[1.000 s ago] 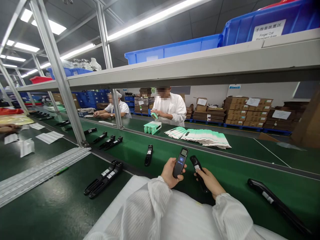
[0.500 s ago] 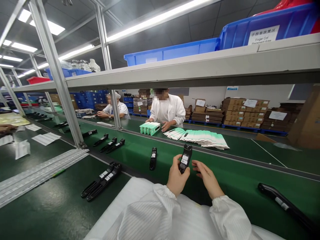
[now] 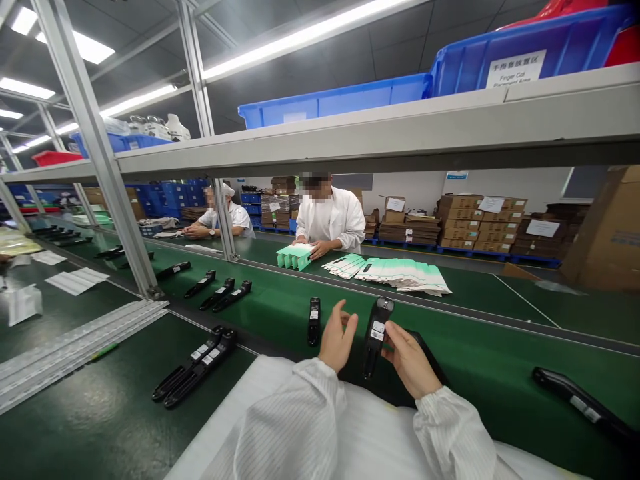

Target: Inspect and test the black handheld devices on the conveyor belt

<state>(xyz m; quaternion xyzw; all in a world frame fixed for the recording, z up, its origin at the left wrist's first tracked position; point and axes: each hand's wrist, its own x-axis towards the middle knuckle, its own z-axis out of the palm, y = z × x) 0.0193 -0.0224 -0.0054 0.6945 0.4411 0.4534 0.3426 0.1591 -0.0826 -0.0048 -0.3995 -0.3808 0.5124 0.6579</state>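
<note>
In my right hand (image 3: 411,357) is a long black handle-shaped device (image 3: 376,333) with white labels, held upright between thumb and fingers by its right side. My left hand (image 3: 339,337) is just left of it, fingers apart and holding nothing. Another black device, standing nearly upright in view (image 3: 314,321), lies on the green belt (image 3: 270,313) to the left of that hand. Two more labelled devices (image 3: 200,365) lie side by side on the table at the left. One further device (image 3: 583,405) rests on the belt at the far right.
White foam sheeting (image 3: 250,407) lies before me. Beyond the belt, a co-worker (image 3: 331,220) handles green-and-white boxes (image 3: 295,256) beside fanned flat cartons (image 3: 400,275). A shelf (image 3: 350,140) with blue bins (image 3: 340,100) crosses overhead. A metal post (image 3: 100,147) stands at the left.
The device has passed from my left hand to my right. My left hand has let go and moved slightly left, with its fingers apart. The co-worker's hand has moved onto the boxes.
</note>
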